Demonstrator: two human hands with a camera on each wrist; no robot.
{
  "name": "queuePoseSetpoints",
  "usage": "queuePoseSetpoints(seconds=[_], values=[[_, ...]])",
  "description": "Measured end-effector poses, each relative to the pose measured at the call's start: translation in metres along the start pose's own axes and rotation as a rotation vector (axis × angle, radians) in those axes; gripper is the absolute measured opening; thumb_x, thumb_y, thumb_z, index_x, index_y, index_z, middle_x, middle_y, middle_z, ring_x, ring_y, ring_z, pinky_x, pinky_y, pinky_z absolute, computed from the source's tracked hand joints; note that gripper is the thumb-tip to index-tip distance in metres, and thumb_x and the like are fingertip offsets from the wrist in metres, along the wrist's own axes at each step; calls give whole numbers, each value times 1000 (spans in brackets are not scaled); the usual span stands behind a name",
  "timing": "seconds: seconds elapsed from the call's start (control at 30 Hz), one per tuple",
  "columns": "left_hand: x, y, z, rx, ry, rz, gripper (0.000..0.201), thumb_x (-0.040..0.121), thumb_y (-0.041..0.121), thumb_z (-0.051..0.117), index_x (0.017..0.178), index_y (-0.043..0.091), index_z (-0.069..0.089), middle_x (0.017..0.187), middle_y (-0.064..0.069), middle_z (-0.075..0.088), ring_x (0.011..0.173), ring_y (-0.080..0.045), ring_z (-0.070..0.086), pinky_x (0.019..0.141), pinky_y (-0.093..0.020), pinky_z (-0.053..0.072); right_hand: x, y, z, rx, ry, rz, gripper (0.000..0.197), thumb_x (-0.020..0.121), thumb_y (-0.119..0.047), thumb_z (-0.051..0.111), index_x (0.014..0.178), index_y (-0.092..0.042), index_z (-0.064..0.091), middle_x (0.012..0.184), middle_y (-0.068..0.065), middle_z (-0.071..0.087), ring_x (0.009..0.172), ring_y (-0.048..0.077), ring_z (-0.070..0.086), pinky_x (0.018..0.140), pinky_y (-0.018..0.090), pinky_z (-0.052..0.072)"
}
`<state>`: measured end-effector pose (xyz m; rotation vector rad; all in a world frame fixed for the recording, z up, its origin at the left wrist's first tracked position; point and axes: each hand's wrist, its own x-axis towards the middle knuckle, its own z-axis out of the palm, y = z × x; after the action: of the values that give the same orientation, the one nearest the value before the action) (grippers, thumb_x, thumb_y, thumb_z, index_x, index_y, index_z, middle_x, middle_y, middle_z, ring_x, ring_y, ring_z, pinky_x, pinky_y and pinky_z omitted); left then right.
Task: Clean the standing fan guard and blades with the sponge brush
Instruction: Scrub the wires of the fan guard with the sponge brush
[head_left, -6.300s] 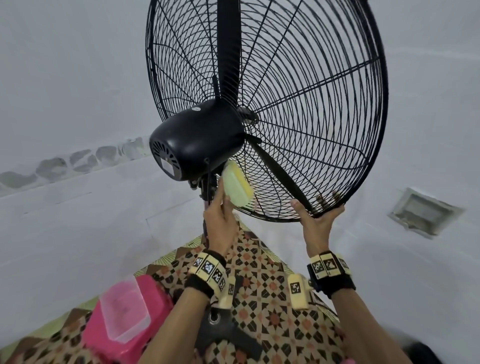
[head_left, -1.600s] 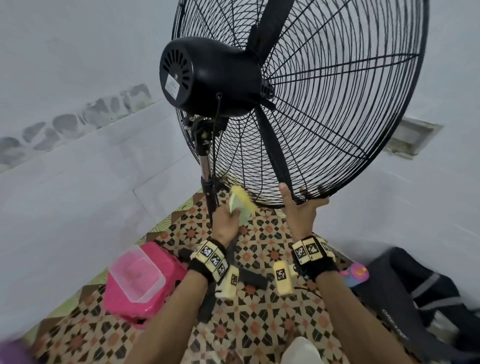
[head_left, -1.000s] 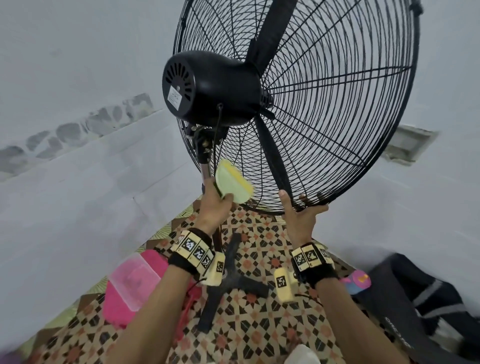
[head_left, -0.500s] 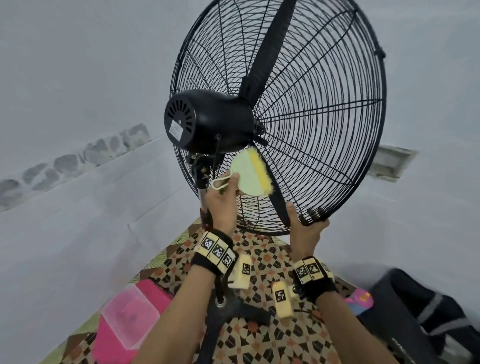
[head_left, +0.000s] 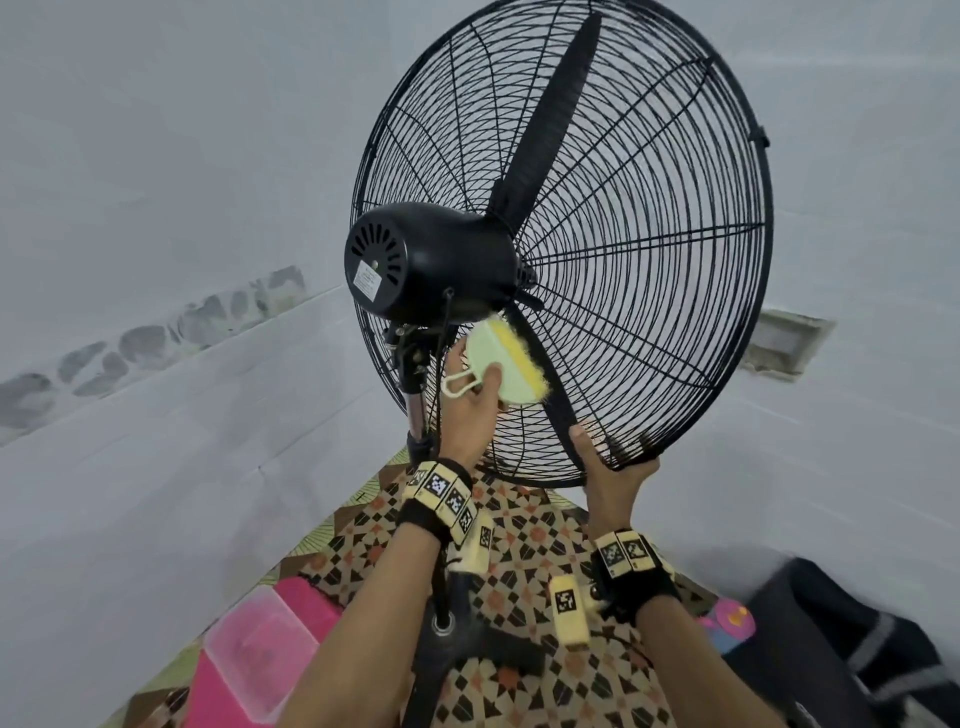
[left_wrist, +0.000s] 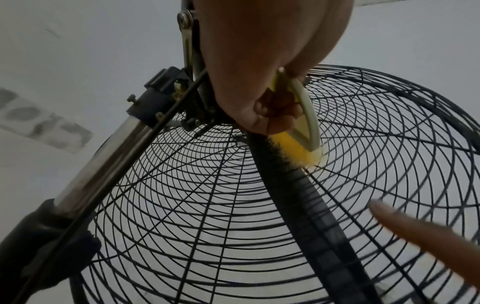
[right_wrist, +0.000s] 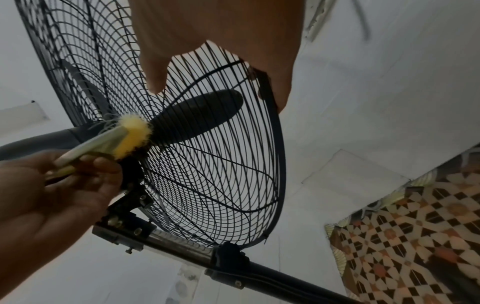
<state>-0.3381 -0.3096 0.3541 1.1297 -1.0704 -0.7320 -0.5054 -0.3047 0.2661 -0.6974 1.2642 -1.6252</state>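
— At far left on the patterned floor (head_left: 524, 540): a pink box (head_left: 249, 654) with a clear lid. Just right of that?
— The fan stand pole (head_left: 415, 410), then the black motor housing (head_left: 431, 260) above it.
— And under the housing?
— The left hand (head_left: 467, 410), fingers curled round the sponge brush (head_left: 506, 364), thumb across its pale green back. Yellow bristle edge pressed against the rear fan guard (head_left: 649, 249), right by the lower blade (head_left: 550, 384).
— Further right?
— The right hand (head_left: 610, 478) gripping the guard's bottom rim, thumb up along the wires, fingers wrapped over the far side. A second blade (head_left: 550, 119) pointing up inside the guard.
— At the right edge?
— A dark bag (head_left: 852, 644) on the floor, against the white wall (head_left: 857, 415).
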Motion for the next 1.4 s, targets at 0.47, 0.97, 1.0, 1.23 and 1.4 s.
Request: queuePoseSetpoints(seconds=[0.47, 0.97, 1.0, 1.23, 1.4], values=[[-2, 20, 1, 76, 131, 319, 38, 101, 15, 68, 123, 42, 54, 106, 21, 66, 84, -1, 68, 57, -14, 52, 0, 17, -2, -231, 9, 37, 140, 53, -67, 90, 155, -34, 1, 143, 0, 46, 131, 22, 47, 113, 37, 37], [14, 0, 14, 244, 118, 324, 32, 106, 13, 54, 95, 41, 44, 78, 20, 56, 65, -1, 50, 52, -20, 40, -2, 12, -3, -280, 21, 73, 146, 49, -72, 86, 157, -31, -3, 149, 8, 47, 136, 29, 46, 110, 32, 32], [15, -5, 9, 273, 131, 296, 33, 106, 12, 54, 94, 40, 44, 75, 20, 56, 63, -1, 50, 51, -19, 39, -2, 12, -3, -282, 20, 78, 145, 52, -70, 86, 158, -30, -5, 149, 8, 47, 136, 29, 46, 109, 31, 32], [18, -4, -2, 256, 83, 293, 17, 107, 19, 53, 99, 32, 45, 79, 11, 54, 65, -6, 51, 51, -33, 44, -8, 12, 1, -275, 33, 45, 138, 47, -74, 86, 153, -32, 7, 145, 7, 53, 131, 28, 52, 111, 35, 37], [16, -14, -3, 267, 110, 215, 15, 107, 11, 51, 102, 24, 45, 83, 9, 55, 71, -15, 55, 55, -34, 45, -4, 8, -1, -337, 39, 106, 144, 46, -76, 84, 155, -25, 6, 147, 14, 52, 133, 33, 50, 119, 46, 34]])
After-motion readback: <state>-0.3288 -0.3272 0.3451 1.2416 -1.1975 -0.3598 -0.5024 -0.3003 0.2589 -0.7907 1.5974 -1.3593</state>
